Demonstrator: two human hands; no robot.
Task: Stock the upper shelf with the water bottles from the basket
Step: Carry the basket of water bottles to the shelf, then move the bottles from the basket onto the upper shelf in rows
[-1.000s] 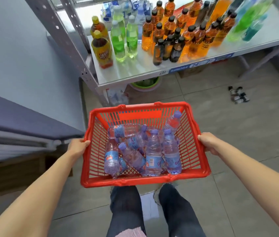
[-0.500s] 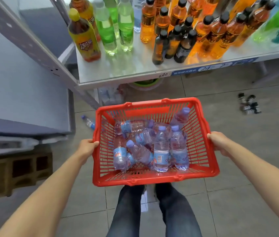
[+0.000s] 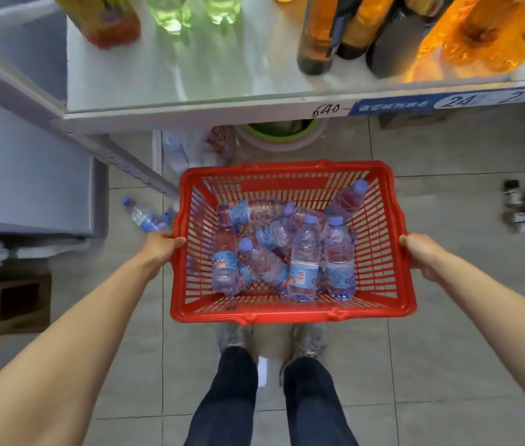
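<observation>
Red plastic basket [image 3: 290,309], held level in front of you above the tiled floor [image 3: 447,365], with your left hand [image 3: 162,245] clamped on its left rim and your right hand [image 3: 419,252] clamped on its right rim; neither hand is free for a bottle. Water bottles [image 3: 304,262], clear with lilac caps and blue labels, lie heaped in the basket, some roughly upright against the near wall, one leaning into the far right corner; none has reached a shelf. Compared with a second ago, the shelf [image 3: 190,114] has come much closer: its front edge now sits just beyond the basket's far rim, and only the bases of the green bottles [image 3: 171,14] and orange bottles [image 3: 480,30] standing on it remain in view. This suggests that your approach is nearly complete and that unloading comes next. Whether this board is the upper shelf cannot be told. Bare surface shows at its front left, a likely landing place. Two stray water bottles [image 3: 145,217] lie on the floor, just left of the basket. Expect to rest the basket or free one hand first.
</observation>
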